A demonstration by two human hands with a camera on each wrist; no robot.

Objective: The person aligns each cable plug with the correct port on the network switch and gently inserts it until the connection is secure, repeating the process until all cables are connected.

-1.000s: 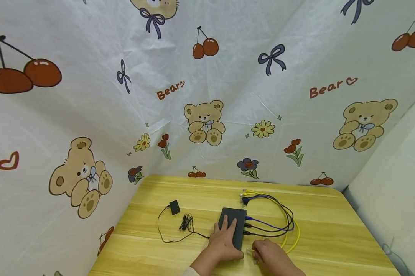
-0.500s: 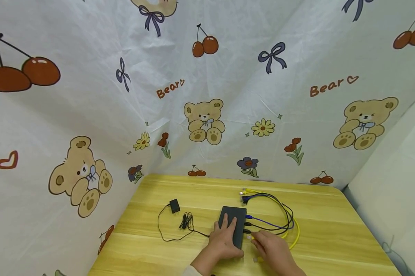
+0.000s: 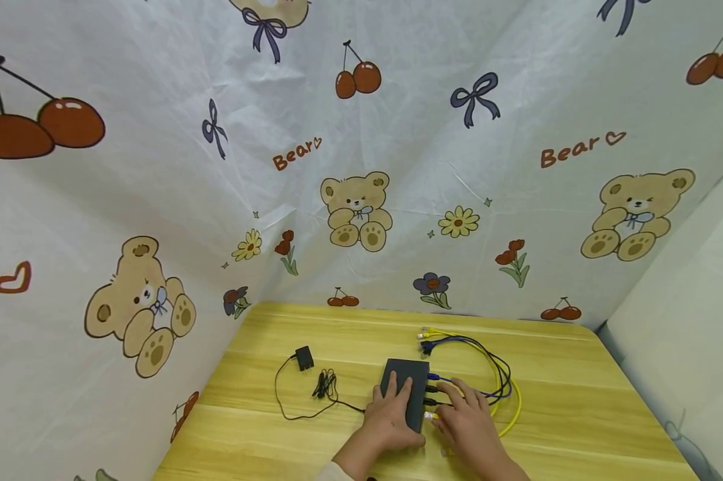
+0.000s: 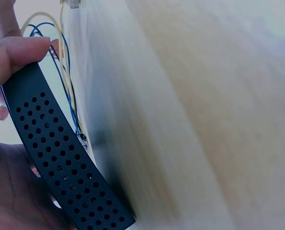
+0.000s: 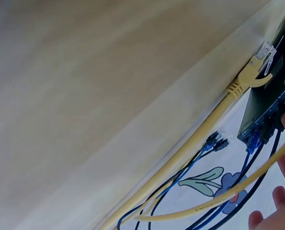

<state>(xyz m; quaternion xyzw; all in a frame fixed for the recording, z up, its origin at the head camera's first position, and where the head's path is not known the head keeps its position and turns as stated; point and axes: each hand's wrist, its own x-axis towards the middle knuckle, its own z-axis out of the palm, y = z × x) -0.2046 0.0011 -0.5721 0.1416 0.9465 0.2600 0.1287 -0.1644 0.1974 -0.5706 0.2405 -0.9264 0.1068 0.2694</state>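
Observation:
My left hand (image 3: 388, 427) holds a black network switch (image 3: 408, 369) on the table, its fingers spread over the top. In the left wrist view its thumb (image 4: 29, 49) lies over the edge by the vented side. Close to the switch's right side, my right hand (image 3: 474, 431) pinches a yellow network cable (image 5: 257, 173) near its clear plug (image 3: 429, 415). That plug is beside the port edge; whether it touches is unclear. A second yellow plug (image 5: 250, 74) lies loose nearer the front. One blue cable (image 3: 442, 377) and two black ones run into the switch.
Left of the switch lies a black power adapter (image 3: 304, 358) with its bundled cord (image 3: 324, 385). Several loose cable ends (image 3: 427, 341) lie behind the switch. A printed cloth (image 3: 397, 133) hangs at the back and left of the wooden table (image 3: 578, 401).
My right hand has lifted the yellow plug from the front of the table and brought it up to the switch's right side. My left hand has stayed on the switch.

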